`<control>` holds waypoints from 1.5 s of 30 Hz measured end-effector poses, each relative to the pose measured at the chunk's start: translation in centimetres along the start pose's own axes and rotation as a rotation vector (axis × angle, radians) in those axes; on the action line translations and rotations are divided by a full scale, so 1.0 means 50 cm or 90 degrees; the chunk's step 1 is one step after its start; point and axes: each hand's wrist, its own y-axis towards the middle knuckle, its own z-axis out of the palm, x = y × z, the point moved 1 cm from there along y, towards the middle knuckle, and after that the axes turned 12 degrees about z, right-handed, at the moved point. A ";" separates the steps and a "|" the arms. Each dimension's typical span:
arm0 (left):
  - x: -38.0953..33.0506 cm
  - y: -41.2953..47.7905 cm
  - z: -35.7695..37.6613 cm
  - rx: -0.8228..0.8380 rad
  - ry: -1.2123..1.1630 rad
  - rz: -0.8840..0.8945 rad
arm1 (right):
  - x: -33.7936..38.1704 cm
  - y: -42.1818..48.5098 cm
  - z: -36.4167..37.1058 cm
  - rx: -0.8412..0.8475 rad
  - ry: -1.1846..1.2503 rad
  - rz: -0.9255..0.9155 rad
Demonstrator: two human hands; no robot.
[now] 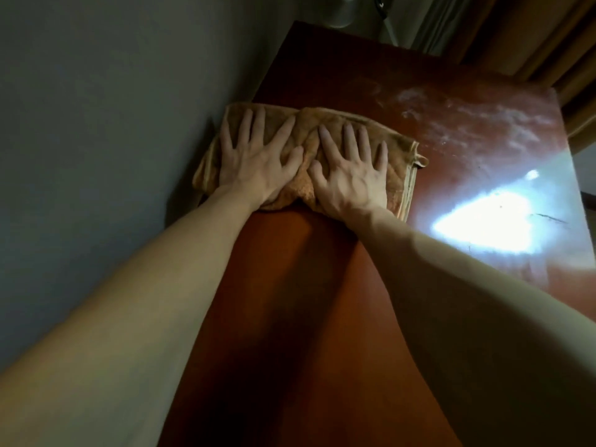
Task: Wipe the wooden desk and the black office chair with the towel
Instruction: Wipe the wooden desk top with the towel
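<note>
A folded tan towel (400, 150) lies flat on the reddish-brown wooden desk (290, 301), near the desk's left edge by the wall. My left hand (254, 159) presses on the towel's left half, palm down, fingers spread. Beside it, my right hand (351, 169) presses on the right half the same way. Neither hand curls around the cloth. The black office chair is not in view.
A grey wall (96, 124) runs along the desk's left side. Dusty pale smears (467, 117) and a bright glare patch (483, 224) mark the desk's right part. Brown curtains (532, 37) hang beyond the far right corner. A pale object (338, 14) stands past the far edge.
</note>
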 end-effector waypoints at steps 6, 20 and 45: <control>-0.043 -0.129 0.008 -0.016 0.012 -0.004 | -0.021 -0.146 -0.008 -0.004 0.019 0.015; -0.267 -0.527 0.018 0.023 0.011 0.080 | -0.208 -0.625 -0.039 -0.004 0.006 0.066; -0.612 -0.743 0.030 0.077 0.033 0.071 | -0.509 -0.931 -0.107 -0.017 0.061 0.081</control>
